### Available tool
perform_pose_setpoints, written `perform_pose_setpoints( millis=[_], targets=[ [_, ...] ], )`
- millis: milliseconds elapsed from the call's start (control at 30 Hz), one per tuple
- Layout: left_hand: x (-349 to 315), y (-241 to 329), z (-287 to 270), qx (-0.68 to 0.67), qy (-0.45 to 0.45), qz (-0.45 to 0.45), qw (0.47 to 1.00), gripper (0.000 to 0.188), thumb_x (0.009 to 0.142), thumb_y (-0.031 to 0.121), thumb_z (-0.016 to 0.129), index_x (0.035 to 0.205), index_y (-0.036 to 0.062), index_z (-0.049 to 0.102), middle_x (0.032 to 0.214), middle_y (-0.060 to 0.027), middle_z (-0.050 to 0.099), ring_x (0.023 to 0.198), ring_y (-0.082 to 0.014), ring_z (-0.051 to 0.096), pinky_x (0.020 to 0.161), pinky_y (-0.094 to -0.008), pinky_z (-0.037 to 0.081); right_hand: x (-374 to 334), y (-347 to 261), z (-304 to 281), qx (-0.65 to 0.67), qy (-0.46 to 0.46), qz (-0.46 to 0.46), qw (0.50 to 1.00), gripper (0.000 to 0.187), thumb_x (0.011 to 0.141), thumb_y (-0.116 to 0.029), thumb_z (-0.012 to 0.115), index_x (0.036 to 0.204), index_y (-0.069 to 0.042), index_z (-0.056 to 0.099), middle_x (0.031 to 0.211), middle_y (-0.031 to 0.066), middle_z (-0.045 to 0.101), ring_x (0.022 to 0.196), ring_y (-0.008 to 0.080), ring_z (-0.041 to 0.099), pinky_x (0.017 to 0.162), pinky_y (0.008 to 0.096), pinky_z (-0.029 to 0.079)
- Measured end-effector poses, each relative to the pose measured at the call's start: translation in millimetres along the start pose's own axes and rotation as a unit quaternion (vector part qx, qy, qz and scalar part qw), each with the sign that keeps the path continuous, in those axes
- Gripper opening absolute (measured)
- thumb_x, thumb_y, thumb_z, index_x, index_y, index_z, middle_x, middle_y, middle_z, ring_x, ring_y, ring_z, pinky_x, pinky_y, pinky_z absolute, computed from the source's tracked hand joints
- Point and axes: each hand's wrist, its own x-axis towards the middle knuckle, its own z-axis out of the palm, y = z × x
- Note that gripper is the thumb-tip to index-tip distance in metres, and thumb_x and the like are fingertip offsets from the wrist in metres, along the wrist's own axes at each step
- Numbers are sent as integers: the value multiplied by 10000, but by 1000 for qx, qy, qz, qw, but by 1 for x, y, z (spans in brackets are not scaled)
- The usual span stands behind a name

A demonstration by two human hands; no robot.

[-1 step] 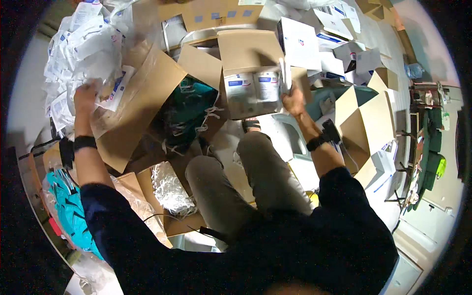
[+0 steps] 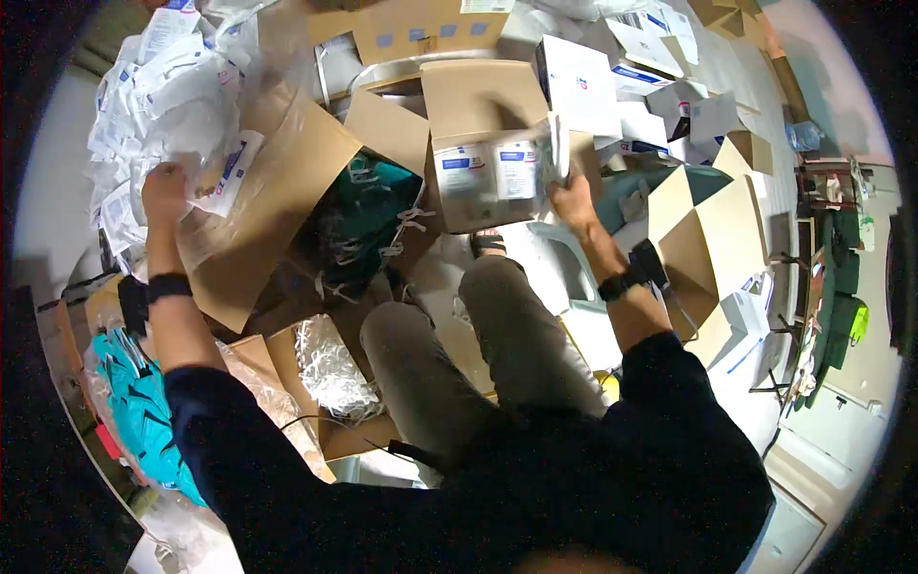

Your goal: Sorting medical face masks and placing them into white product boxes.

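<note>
My left hand (image 2: 165, 194) is closed at the lower edge of a heap of white printed packets (image 2: 182, 96) in clear plastic; whatever its fingers hold, if anything, is hidden. Beside it lies one white packet with a blue stripe (image 2: 229, 172). My right hand (image 2: 574, 201) grips a few thin white packets (image 2: 557, 143), held upright at the right side of an open cardboard box (image 2: 478, 100). Inside that box two rows of white packets (image 2: 517, 172) stand side by side. Between my hands, a larger carton (image 2: 277, 206) holds dark green material with white ties (image 2: 359, 225).
White boxes (image 2: 579, 86) are stacked at the far right. An open carton (image 2: 703, 230) stands right of my right forearm. Near my legs, a box holds crumpled white strips (image 2: 330, 368). Teal packs (image 2: 143, 411) lie at the left. A shelf (image 2: 827, 201) lines the right wall.
My left hand has shifted very slightly, its fingers drawn a little back from the packet heap. My right hand and its packets have barely moved.
</note>
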Motion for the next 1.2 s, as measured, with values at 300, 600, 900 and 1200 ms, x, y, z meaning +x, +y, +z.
perform_pose_setpoints(
  millis=[300, 600, 900, 1200],
  targets=[
    [-270, 321, -92, -578, -242, 111, 771, 622, 842, 357, 727, 1303, 4, 505, 1256, -192, 571, 1159, -271, 550, 987, -370, 418, -149, -142, 3, 141, -139, 65, 978, 383, 859, -20, 552, 1238, 24, 534, 1077, 131, 650, 961, 219, 607, 852, 341, 491],
    [-381, 310, -103, -561, -406, 105, 714, 405, 950, 307, 518, 1236, 20, 524, 1059, -235, 652, 952, -350, 653, 836, -425, 490, -278, -173, -39, 52, -303, -58, 950, 600, 826, -75, 723, 1332, 15, 413, 1171, 166, 591, 1064, 246, 594, 890, 358, 488],
    [-432, 300, -139, -459, -446, 144, 755, 471, 878, 205, 648, 1295, 40, 505, 1149, -220, 630, 1084, -355, 607, 914, -416, 464, -286, -131, -59, 79, -201, -13, 976, 257, 798, -45, 760, 1028, -1, 656, 892, 52, 670, 800, 110, 629, 716, 242, 508],
    [-451, 296, -138, -465, -172, 245, 833, 580, 796, 165, 716, 1336, 119, 510, 1273, -200, 561, 1168, -373, 557, 952, -407, 465, -290, -137, -51, 161, -207, -94, 960, 152, 815, -32, 748, 877, -30, 609, 813, -13, 613, 745, 59, 575, 672, 229, 481]
  ],
)
